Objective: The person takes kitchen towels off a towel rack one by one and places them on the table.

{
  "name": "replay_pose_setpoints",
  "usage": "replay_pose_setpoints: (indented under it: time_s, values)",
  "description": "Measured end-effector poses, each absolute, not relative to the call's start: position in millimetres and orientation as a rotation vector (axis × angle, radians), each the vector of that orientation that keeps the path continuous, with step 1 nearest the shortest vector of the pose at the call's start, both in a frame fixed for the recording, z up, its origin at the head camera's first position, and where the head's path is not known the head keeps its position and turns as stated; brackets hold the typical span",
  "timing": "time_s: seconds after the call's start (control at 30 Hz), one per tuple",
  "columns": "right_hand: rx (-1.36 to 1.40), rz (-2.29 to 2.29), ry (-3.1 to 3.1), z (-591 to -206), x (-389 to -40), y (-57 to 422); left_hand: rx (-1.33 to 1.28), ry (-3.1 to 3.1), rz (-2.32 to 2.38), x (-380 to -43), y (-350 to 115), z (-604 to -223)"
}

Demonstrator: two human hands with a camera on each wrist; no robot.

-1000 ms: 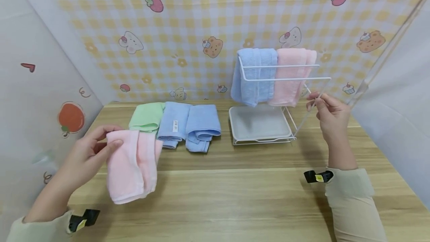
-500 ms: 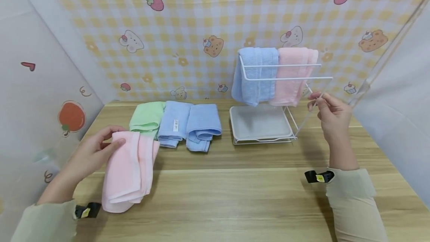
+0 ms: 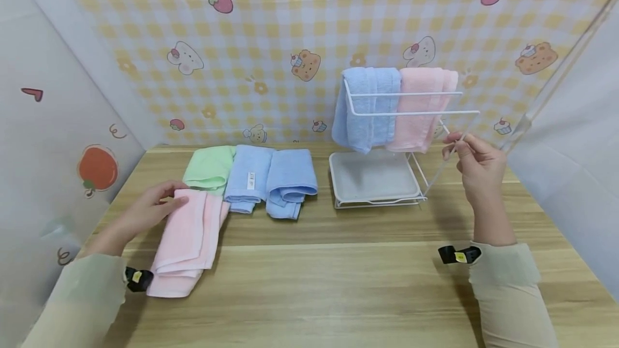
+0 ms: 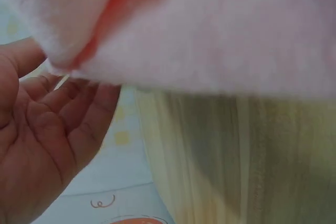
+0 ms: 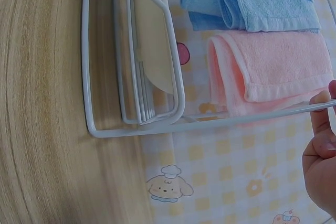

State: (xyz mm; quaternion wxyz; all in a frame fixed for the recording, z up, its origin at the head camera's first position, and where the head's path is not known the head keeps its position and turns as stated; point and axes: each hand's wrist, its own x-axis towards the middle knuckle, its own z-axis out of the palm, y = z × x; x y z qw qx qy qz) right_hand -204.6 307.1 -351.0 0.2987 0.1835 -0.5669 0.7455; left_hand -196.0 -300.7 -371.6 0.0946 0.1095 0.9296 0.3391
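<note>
My left hand (image 3: 151,209) pinches the upper left corner of a folded pink towel (image 3: 188,240). The towel slants down toward the front of the table; whether its lower end touches the wood I cannot tell. In the left wrist view the pink cloth (image 4: 220,30) fills the upper part, above the palm. On the right, my right hand (image 3: 481,173) grips the side wire of a white wire rack (image 3: 416,114). A blue towel (image 3: 374,111) and another pink towel (image 3: 420,111) hang over the rack's back bar, also seen in the right wrist view.
Behind the held towel lie a folded green towel (image 3: 210,168) and two folded blue towels, one with a white label (image 3: 251,180). A pale tray (image 3: 374,176) sits in the rack's base. A patterned cloth backdrop (image 3: 271,31) stands behind the wooden table (image 3: 329,294).
My left hand has moved forward and slightly right with the pink towel, and the towel has come lower and stretched out toward the front. The right hand stays on the rack.
</note>
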Motion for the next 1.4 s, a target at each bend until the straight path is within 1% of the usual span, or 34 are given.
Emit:
replay_pose_setpoints:
  time_s: [0.1, 0.43, 0.6, 0.83, 1.07, 1.27, 1.4]
  values:
    - [0.484, 1.965, -1.512, -350.3, -204.0, 307.5, 0.305, 2.726, 1.006, -195.0, -303.6, -372.1]
    - [0.52, 1.989, -1.48, -351.8, -204.4, 308.5, 0.359, 2.569, 0.965, -180.9, -314.3, -373.8]
    - [0.514, 1.989, -1.521, -350.9, -203.3, 308.9, 0.425, 2.603, 0.968, -182.7, -313.3, -380.8]
    - [0.426, 1.938, -1.618, -348.2, -200.3, 312.0, 0.366, 2.614, 0.935, -186.4, -306.5, -383.8]
    - [0.37, 1.942, -1.536, -348.5, -200.2, 316.0, 0.402, 2.624, 0.941, -189.2, -302.5, -384.6]
    - [0.464, 1.97, -1.571, -351.2, -196.6, 318.0, 0.444, 2.684, 0.929, -190.8, -302.8, -371.5]
    - [0.496, 1.963, -1.57, -353.1, -194.8, 319.4, 0.369, 2.733, 0.9, -191.4, -300.1, -351.1]
